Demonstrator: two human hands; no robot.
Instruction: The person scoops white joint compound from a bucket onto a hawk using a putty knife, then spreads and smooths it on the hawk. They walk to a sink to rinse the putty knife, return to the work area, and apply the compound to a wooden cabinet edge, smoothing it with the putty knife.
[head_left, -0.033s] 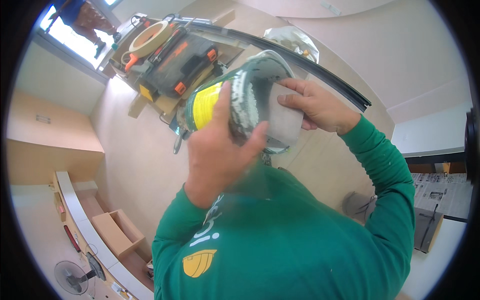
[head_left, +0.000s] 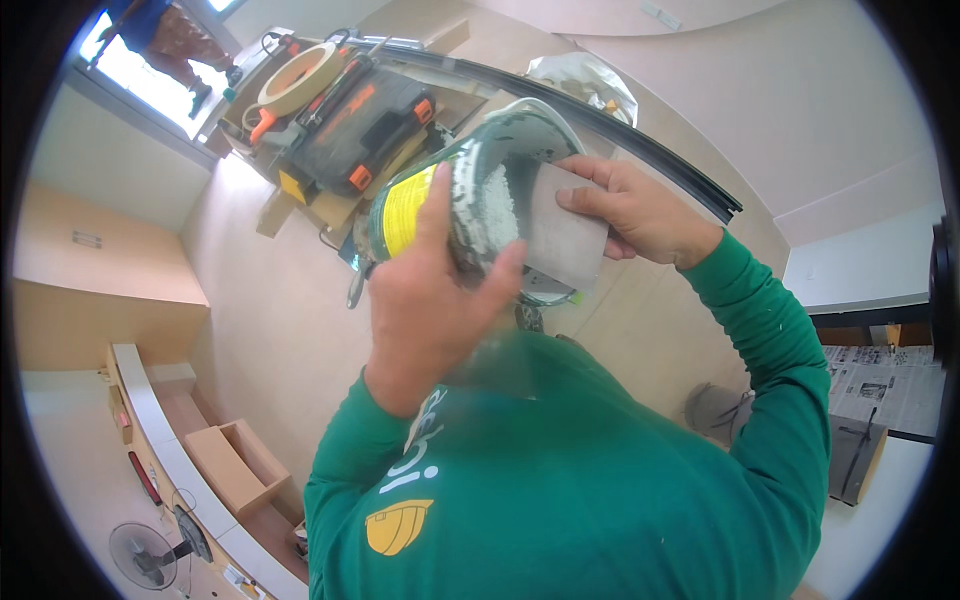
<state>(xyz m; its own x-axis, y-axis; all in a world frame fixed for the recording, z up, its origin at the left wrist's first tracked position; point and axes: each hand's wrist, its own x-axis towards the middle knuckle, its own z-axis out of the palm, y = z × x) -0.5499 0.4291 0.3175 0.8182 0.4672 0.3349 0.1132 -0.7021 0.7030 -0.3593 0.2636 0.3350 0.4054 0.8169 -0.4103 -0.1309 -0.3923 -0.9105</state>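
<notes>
A dark green bucket [head_left: 465,235] with a yellow label is tilted on its side, its mouth facing right. White paste [head_left: 497,212] clings to its inner wall. My left hand [head_left: 425,285] grips the bucket from the near side, forefinger along the label and thumb at the rim; its other fingers are hidden. In my right hand [head_left: 635,210] a thin, pale grey rectangular scraper [head_left: 568,232] is pinched between thumb and fingers, its far part inside the bucket mouth. Below my left palm hangs a blurred, see-through flat piece [head_left: 495,365] that I cannot make out.
Beyond the bucket sit a dark toolbox [head_left: 365,125] with orange latches and a tape roll [head_left: 300,78]. Long black rails [head_left: 600,125] run behind, near a crumpled plastic bag [head_left: 585,80]. Left are an open wooden drawer [head_left: 235,465] and a fan [head_left: 145,555]. A person [head_left: 175,45] stands far left.
My left hand and the bucket have shifted slightly left, and the mouth shows a little more of the paste. The scraper has moved slightly left too; my right hand has hardly moved.
</notes>
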